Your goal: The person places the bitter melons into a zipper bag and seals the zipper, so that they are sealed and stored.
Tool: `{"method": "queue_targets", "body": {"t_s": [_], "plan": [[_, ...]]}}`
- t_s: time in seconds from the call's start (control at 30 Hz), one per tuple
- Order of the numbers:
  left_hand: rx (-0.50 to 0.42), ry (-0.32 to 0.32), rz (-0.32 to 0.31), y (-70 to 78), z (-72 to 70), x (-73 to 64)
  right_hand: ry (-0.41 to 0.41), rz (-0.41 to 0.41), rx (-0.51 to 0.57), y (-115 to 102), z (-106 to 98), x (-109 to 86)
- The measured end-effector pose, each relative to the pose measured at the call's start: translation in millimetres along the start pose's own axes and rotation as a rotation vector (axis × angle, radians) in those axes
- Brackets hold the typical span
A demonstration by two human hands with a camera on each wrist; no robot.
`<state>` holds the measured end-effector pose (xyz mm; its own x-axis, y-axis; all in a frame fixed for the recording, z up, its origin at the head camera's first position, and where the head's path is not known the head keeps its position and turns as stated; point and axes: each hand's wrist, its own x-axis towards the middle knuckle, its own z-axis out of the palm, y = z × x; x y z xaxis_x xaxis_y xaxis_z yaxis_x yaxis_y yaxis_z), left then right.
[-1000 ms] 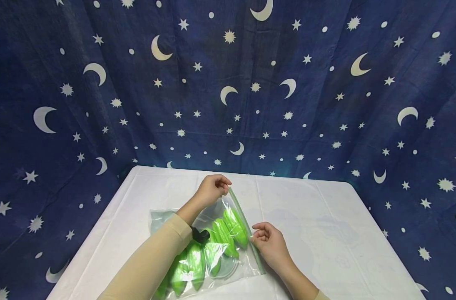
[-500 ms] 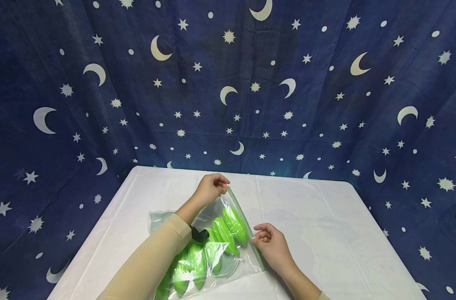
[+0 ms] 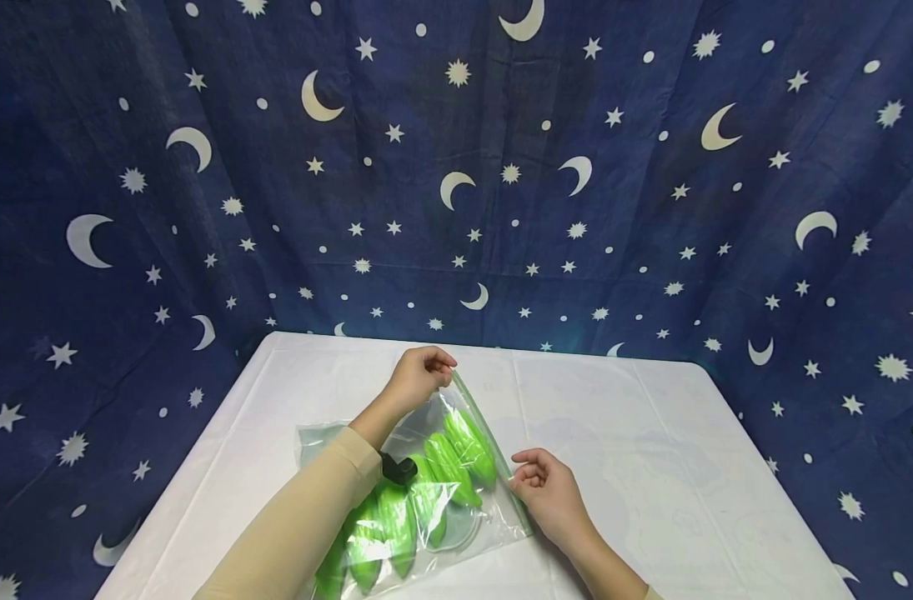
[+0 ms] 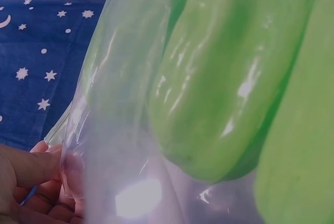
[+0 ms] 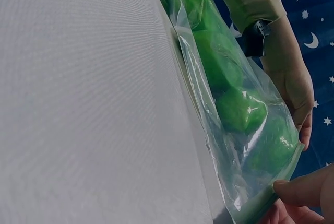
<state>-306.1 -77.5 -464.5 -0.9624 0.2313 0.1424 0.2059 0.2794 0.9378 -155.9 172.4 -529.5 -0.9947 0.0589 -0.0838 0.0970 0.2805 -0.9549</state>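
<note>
A clear zip bag (image 3: 494,521) lies on the table with several glossy, bright green, long ridged vegetables (image 3: 456,471) inside, looking like cucumbers or gourds. A green-tinted zip strip (image 3: 480,417) runs along its right side. At the far end of that strip my left hand (image 3: 414,379) pinches the bag's corner between thumb and fingers. Lower down, my right hand (image 3: 548,492) pinches the strip; the right wrist view shows its thumb (image 5: 300,187) on top and fingers beneath. A pale round shape (image 3: 458,533) shows through the bag under the vegetables.
A white-covered table (image 3: 651,467) extends to both sides of the bag. Behind it hangs a dark blue curtain (image 3: 426,208) with moons and stars. A black strap (image 3: 398,469) sits at the left wrist, over the bag.
My left hand has drifted slightly left and my right hand slightly right, both still pinching the strip. The bag's strip has shifted a little with them.
</note>
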Motion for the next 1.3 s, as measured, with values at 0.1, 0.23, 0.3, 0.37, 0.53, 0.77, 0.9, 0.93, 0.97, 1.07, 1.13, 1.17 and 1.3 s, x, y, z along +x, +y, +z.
{"method": "queue_targets", "body": {"t_s": [0.1,0.23,0.3,0.37,0.53,0.77,0.9,0.93,0.97,1.07,1.13,1.17,1.3], "plan": [[-0.002,0.001,0.0,-0.7,-0.5,0.6,0.004,-0.002,-0.008,0.8,-0.5,0.9],[-0.009,0.004,0.0,-0.6,-1.1,0.5,0.008,-0.004,-0.012,1.4,-1.2,0.5],[-0.012,0.011,0.0,-0.6,-1.4,0.4,0.007,-0.004,-0.01,1.1,-1.4,-0.1],[-0.013,0.017,-0.002,-0.6,-1.7,0.0,0.007,-0.004,-0.005,0.8,-1.9,-0.7],[-0.015,0.019,-0.012,-0.2,-2.4,-0.6,0.003,-0.004,0.005,-0.3,-3.4,-1.0],[-0.014,0.023,-0.019,-1.4,-2.7,-0.4,-0.002,0.002,-0.002,0.7,-5.5,-3.4],[-0.015,0.027,-0.011,-1.8,-3.0,-0.3,-0.002,0.011,-0.003,1.2,-6.4,-4.3],[-0.015,0.028,-0.01,-2.1,-3.1,-0.2,-0.002,0.014,-0.006,1.3,-6.6,-4.5],[-0.015,0.029,-0.009,-2.3,-3.1,-0.3,-0.002,0.016,-0.009,1.3,-6.8,-4.8],[-0.015,0.032,-0.012,-2.5,-3.5,-0.3,-0.001,0.023,-0.022,1.2,-7.3,-5.4],[-0.013,0.033,-0.013,-2.4,-3.8,-0.5,-0.001,0.027,-0.024,1.2,-7.7,-5.7],[-0.01,0.034,-0.013,-2.6,-3.9,-0.3,0.0,0.029,-0.026,1.2,-7.9,-5.9],[0.003,0.045,-0.012,-3.2,-4.5,0.0,-0.003,0.035,-0.026,2.0,-8.8,-6.0]]}}
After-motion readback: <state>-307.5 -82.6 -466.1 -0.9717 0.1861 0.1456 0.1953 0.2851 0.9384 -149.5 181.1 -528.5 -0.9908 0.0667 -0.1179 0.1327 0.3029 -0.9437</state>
